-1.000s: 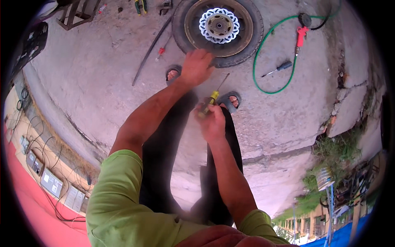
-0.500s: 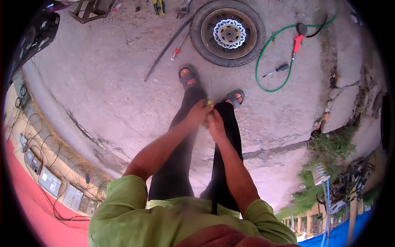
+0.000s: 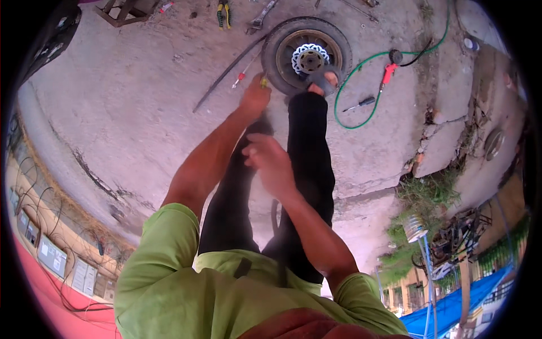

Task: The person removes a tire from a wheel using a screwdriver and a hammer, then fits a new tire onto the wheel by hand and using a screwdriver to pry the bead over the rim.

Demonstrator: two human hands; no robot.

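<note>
My left hand (image 3: pixel 256 97) reaches out beside the near left edge of a wheel. Its fingers are closed on a small yellow-green thing (image 3: pixel 264 82), too small to name. My right hand (image 3: pixel 271 161) hovers nearer me above my left leg, fingers loosely bent and apart, with nothing visible in it; motion blurs it a little. The motorcycle wheel (image 3: pixel 272 63) lies flat on the ground with a scalloped silver brake disc (image 3: pixel 322 53) facing up. My right foot in a grey sandal (image 3: pixel 324 79) is over the wheel's near side and hides part of it.
Left of the wheel lie a dark bar (image 3: pixel 226 72) and a red-handled tool (image 3: pixel 241 76). Pliers (image 3: pixel 224 14) and a wrench (image 3: pixel 261 18) are farther off. To the right, a green hose (image 3: pixel 337 107) with a red air gun (image 3: pixel 388 74) curves round a screwdriver (image 3: pixel 360 104).
My hands, together before, are now apart. The left has moved forward to the wheel with the yellow-green thing; the right has drawn back. My right foot has moved forward over the wheel.
</note>
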